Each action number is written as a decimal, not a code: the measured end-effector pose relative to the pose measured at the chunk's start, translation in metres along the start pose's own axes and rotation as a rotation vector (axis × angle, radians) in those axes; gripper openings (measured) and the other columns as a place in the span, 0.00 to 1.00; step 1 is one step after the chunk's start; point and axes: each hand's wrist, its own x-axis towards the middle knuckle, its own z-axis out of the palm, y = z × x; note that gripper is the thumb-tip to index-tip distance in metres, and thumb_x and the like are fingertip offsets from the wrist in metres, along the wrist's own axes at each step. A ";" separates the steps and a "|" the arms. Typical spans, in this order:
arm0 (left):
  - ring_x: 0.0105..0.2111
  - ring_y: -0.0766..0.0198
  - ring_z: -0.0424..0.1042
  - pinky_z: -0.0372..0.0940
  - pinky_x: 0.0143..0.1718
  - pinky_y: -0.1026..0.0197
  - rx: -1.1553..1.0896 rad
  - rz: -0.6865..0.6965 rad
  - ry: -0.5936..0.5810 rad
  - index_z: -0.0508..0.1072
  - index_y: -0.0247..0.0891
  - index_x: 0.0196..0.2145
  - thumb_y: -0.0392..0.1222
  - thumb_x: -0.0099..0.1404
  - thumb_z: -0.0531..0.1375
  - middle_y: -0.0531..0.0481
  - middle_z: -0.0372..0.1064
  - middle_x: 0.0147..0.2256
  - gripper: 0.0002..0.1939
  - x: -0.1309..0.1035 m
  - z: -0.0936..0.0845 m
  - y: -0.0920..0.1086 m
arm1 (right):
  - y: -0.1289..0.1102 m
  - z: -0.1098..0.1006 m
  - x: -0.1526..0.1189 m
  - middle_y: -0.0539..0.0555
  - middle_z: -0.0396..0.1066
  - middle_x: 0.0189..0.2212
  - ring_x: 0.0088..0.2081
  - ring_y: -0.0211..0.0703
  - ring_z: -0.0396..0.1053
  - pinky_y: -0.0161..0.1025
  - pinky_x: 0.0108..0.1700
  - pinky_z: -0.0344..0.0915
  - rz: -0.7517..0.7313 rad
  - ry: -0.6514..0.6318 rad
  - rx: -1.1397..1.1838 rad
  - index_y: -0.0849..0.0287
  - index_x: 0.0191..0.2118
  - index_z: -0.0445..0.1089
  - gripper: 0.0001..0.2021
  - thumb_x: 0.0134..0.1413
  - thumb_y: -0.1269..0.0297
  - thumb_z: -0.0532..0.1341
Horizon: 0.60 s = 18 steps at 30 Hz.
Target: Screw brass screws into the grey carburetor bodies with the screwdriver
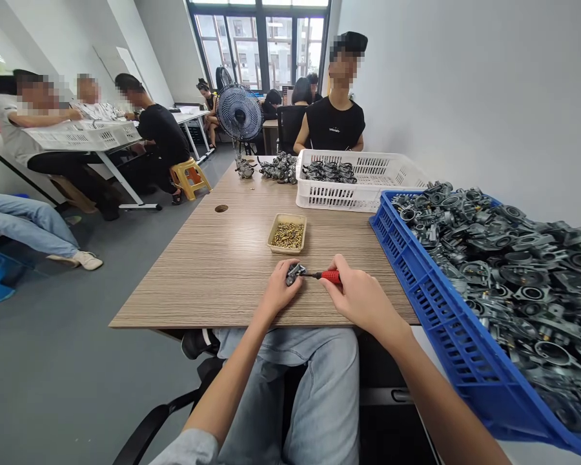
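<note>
My left hand (279, 289) is closed around a small dark grey metal part (295, 274) near the front edge of the wood-grain table (213, 258). In my right hand (358, 290) is a screwdriver (330, 276) with a red and black handle, held sideways. Its shaft points left, and the tip meets or nearly meets the part; the exact contact is too small to tell. Just beyond my hands stands a beige tray (270, 241) holding many small brass-coloured pieces (288, 235).
A blue crate (416, 265) heaped with metal parts (508, 271) borders my right side. Behind it is a white crate (339, 196) with dark parts. More parts (278, 168) lie at the far edge, where a person (336, 123) sits. A fan (241, 113) stands beyond.
</note>
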 end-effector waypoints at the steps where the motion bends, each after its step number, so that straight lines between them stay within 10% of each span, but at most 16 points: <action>1: 0.55 0.52 0.74 0.69 0.62 0.47 0.002 0.001 0.000 0.71 0.42 0.58 0.36 0.69 0.62 0.43 0.73 0.54 0.21 0.000 0.000 0.000 | 0.000 0.000 0.000 0.51 0.80 0.35 0.36 0.51 0.80 0.38 0.33 0.49 0.000 0.001 0.002 0.53 0.48 0.60 0.07 0.75 0.58 0.58; 18: 0.56 0.52 0.74 0.69 0.62 0.47 0.006 -0.004 0.001 0.71 0.42 0.59 0.37 0.69 0.63 0.43 0.73 0.54 0.21 0.000 0.000 -0.001 | 0.001 0.000 0.000 0.51 0.79 0.34 0.35 0.50 0.79 0.38 0.33 0.50 -0.003 0.001 0.000 0.53 0.47 0.60 0.07 0.75 0.57 0.58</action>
